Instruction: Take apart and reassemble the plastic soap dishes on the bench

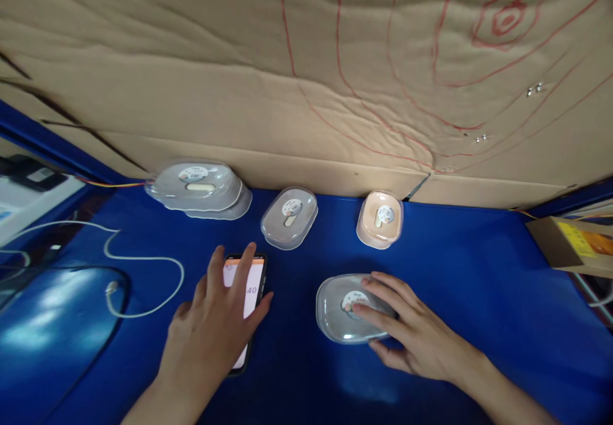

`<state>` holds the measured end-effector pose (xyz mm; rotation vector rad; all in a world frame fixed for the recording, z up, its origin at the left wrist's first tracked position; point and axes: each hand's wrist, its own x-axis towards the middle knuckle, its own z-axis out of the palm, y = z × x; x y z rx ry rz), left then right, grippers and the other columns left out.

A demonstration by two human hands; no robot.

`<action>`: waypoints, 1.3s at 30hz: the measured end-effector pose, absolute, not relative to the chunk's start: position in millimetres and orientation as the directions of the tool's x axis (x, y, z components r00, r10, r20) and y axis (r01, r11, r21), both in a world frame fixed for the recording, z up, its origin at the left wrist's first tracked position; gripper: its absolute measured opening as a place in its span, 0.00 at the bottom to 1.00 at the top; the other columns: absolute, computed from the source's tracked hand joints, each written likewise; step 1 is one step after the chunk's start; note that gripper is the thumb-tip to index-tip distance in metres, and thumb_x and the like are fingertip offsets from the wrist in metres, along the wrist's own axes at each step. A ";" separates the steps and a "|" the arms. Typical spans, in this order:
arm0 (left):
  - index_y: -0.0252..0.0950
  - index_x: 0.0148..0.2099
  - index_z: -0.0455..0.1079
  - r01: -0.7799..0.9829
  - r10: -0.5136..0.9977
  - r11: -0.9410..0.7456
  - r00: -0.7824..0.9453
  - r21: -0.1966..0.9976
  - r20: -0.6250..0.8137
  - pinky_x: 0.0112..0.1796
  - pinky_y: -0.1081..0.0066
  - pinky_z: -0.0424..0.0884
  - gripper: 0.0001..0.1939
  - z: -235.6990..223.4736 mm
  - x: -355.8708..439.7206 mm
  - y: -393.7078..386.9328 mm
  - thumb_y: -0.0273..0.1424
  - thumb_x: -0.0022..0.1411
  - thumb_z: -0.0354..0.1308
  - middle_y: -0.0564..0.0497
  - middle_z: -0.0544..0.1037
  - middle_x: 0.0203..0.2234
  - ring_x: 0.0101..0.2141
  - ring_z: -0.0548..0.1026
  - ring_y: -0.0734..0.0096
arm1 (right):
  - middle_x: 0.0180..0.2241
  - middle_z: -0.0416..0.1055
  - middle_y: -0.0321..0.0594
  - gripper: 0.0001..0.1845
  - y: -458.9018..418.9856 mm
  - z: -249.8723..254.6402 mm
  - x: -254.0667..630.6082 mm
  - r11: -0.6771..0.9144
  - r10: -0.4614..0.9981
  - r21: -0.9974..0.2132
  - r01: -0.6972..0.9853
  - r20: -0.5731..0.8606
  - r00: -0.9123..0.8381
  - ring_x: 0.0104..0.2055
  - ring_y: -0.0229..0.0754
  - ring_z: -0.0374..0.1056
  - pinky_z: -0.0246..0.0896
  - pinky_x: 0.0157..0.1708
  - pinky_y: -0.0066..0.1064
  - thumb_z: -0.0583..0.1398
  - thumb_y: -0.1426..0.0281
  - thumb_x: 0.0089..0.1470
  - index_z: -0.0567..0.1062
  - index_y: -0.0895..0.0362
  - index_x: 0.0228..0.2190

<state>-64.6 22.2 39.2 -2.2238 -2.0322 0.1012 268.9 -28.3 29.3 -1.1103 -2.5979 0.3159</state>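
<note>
My left hand (215,316) is spread open over a smartphone (251,284) lying on the blue table. The phone's screen is lit, and "40" shows between the fingers; the hand covers much of the rest. A grey food container with a clear lid (330,310) sits to the right of the phone. My right hand (412,329) spans its right end, thumb at the near edge and fingers over the lid and far edge. One fingertip lies by the round label (353,300), which it partly hides.
Along the cardboard wall (215,106) stand stacked grey containers (201,186), a smaller grey container (292,217) and a peach one (380,221). A white cable (143,259) and a dark cable (122,310) lie at left. A cardboard box (565,240) is at right.
</note>
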 end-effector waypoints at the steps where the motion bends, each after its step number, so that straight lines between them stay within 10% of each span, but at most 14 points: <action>1: 0.36 0.78 0.53 0.987 0.997 -0.070 0.073 -0.142 0.015 0.32 0.57 0.79 0.34 41.0 -64.6 21.6 0.46 0.78 0.46 0.27 0.62 0.69 0.44 0.83 0.44 | 0.70 0.61 0.47 0.33 -28.1 29.5 269.0 0.676 0.732 -0.314 0.667 0.182 -0.657 0.75 0.56 0.49 0.65 0.67 0.52 0.61 0.68 0.65 0.64 0.49 0.69; 21: 0.35 0.77 0.52 0.988 0.990 -0.103 0.113 -0.114 0.090 0.43 0.45 0.77 0.35 43.5 -68.8 20.6 0.48 0.77 0.47 0.25 0.63 0.69 0.49 0.81 0.35 | 0.71 0.59 0.46 0.34 -27.8 30.7 269.9 0.646 0.753 -0.340 0.683 0.140 -0.643 0.75 0.55 0.50 0.64 0.68 0.52 0.62 0.68 0.65 0.64 0.49 0.70; 29: 0.44 0.79 0.44 0.716 0.776 -0.630 0.587 0.300 0.231 0.54 0.53 0.80 0.40 41.7 -37.6 -6.9 0.46 0.74 0.57 0.36 0.60 0.73 0.65 0.73 0.46 | 0.70 0.61 0.47 0.31 -28.4 29.3 268.6 0.681 0.728 -0.316 0.661 0.189 -0.659 0.75 0.55 0.50 0.64 0.68 0.52 0.62 0.68 0.66 0.66 0.50 0.68; 39: 0.47 0.77 0.42 0.606 0.754 -0.569 0.654 0.555 0.059 0.58 0.49 0.78 0.47 20.7 -21.2 0.5 0.34 0.67 0.67 0.38 0.68 0.69 0.65 0.73 0.49 | 0.71 0.59 0.48 0.31 -26.9 25.1 267.6 0.679 0.723 -0.348 0.646 0.170 -0.669 0.77 0.54 0.47 0.63 0.69 0.53 0.62 0.68 0.67 0.65 0.50 0.68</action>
